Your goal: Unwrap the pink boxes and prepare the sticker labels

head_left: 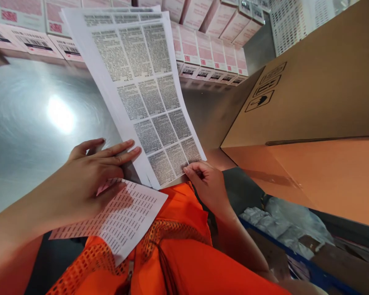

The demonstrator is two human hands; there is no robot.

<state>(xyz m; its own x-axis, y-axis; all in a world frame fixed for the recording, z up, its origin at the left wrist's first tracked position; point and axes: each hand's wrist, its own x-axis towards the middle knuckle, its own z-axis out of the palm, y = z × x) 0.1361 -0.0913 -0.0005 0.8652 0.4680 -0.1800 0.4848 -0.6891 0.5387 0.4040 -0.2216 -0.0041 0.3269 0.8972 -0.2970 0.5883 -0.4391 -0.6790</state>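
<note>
A stack of label sheets [150, 94] lies on the metal table, printed with large blocks of dense black text in a grid. At its lower right corner, my right hand [207, 184] pinches the top sheet between thumb and forefinger. My left hand [95, 176] reaches in from the left, fingers stretched out to the stack's left edge. Under its thumb it holds a smaller sheet of tiny labels [132, 217], with rows of short printed lines. This sheet hangs tilted over the table's front edge, before the orange vest [184, 254]. Part of it is hidden by my left hand.
Rows of pink and white boxes [203, 51] stand along the back of the metal table [24, 123]. A large cardboard carton [310, 98] rises at the right. Below it sits a blue crate [283, 246] with plastic bags. A white perforated basket [290, 26] is behind the carton.
</note>
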